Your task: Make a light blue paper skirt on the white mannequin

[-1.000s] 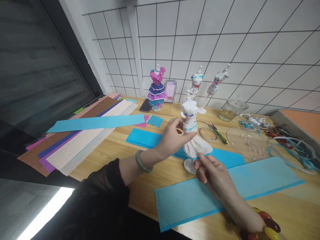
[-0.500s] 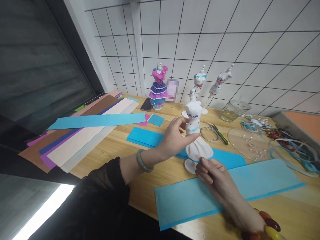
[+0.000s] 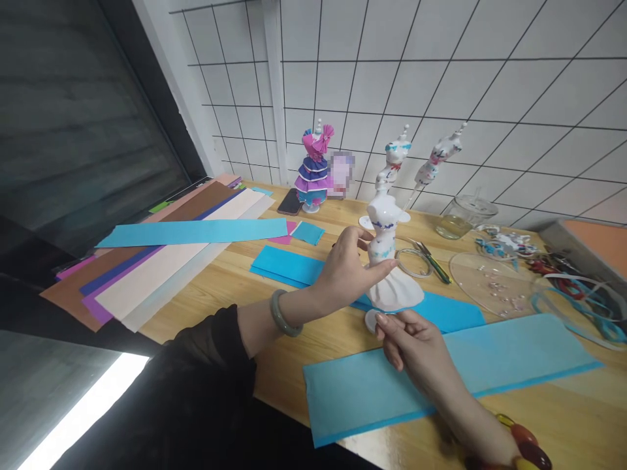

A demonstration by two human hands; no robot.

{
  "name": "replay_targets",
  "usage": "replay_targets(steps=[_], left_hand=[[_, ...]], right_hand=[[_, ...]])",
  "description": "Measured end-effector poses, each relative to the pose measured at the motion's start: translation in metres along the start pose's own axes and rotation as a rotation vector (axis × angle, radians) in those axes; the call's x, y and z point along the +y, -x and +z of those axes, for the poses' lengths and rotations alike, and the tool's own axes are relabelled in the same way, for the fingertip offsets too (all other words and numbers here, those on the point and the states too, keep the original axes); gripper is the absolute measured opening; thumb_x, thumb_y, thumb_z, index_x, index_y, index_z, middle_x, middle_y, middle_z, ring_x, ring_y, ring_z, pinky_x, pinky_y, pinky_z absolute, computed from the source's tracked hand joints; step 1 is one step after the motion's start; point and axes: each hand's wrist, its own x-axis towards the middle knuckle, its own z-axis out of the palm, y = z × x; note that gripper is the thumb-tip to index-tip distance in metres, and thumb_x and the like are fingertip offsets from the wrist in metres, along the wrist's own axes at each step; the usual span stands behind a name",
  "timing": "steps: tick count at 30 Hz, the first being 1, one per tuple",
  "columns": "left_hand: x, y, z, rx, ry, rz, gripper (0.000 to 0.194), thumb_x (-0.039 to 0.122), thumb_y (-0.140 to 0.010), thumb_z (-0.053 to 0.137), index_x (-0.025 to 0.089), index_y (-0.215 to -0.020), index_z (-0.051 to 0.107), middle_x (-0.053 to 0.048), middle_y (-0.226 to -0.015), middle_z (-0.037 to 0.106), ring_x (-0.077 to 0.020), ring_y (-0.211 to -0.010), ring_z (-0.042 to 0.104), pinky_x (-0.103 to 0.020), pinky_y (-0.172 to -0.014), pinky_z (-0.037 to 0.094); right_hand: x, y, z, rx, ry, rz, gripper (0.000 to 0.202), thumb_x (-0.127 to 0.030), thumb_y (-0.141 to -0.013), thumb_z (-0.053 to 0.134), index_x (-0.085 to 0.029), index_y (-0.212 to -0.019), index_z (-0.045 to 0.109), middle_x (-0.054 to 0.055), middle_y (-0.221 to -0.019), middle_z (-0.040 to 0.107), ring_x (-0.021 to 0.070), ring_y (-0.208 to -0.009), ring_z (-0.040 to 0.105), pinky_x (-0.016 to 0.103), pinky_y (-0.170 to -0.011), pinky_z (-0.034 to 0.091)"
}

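Table (image 3: 230, 281): bare wood between paper strips (image 3: 151, 277) at left and small mannequin (image 3: 385, 212); light-blue sheet (image 3: 372, 395) in front, near corner at table edge; blue folded paper (image 3: 443, 310) behind skirt. Mannequin upright mid-table, neck knob up, long axis near vertical, white skirt (image 3: 394, 292) flaring rightward. Left hand (image 3: 345, 274) half-closed around waist; right hand (image 3: 416, 343) nearly pinched below hem, hold unclear.

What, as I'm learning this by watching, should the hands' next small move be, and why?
I'd probably lift the right hand slightly to smooth the white skirt along its lower edge: that hand is just below it, the skirt shows folds, and the left hand holds the white dress form at the waist.
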Motion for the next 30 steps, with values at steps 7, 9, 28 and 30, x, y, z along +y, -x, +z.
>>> replay_targets(steps=[7,9,28,30], left_hand=[[0.002,0.002,0.005,-0.065,0.148,-0.036,0.036,0.029,-0.075,0.069,0.021,-0.094,0.039,0.000,-0.086,0.058,-0.0122,-0.077,0.057,-0.028,-0.073,0.044],[0.000,0.001,0.006,-0.065,0.195,-0.058,0.039,0.027,-0.075,0.069,0.021,-0.098,0.038,0.000,-0.085,0.059,-0.0118,-0.077,0.057,-0.028,-0.074,0.044],[-0.016,-0.011,-0.003,-0.571,0.597,-0.651,0.077,0.032,-0.068,0.077,0.019,-0.134,0.040,-0.006,-0.091,0.067,-0.0162,-0.071,0.063,-0.027,-0.059,0.045],[-0.016,-0.004,0.002,-0.620,0.538,-0.672,0.080,0.036,-0.067,0.078,0.019,-0.135,0.040,-0.010,-0.102,0.066,-0.0195,-0.081,0.066,-0.028,-0.062,0.048]], right_hand=[[-0.005,-0.001,0.008,0.004,0.056,0.048,0.037,-0.053,-0.069,0.074,-0.018,-0.059,0.069,0.000,-0.039,0.054,0.0089,-0.027,0.041,0.025,-0.034,0.033],[-0.007,0.000,0.009,-0.010,0.081,0.048,0.036,-0.054,-0.068,0.074,-0.018,-0.065,0.072,0.001,-0.046,0.060,0.0089,-0.028,0.044,0.025,-0.035,0.036],[-0.025,-0.024,-0.033,0.132,-0.354,-0.005,0.048,-0.065,-0.064,0.071,-0.022,-0.086,0.070,-0.001,-0.065,0.055,0.0102,-0.049,0.043,0.025,-0.045,0.036],[-0.024,-0.024,-0.029,0.064,-0.409,0.107,0.049,-0.066,-0.064,0.070,-0.024,-0.088,0.068,-0.001,-0.064,0.058,0.0111,-0.047,0.045,0.025,-0.045,0.039]])
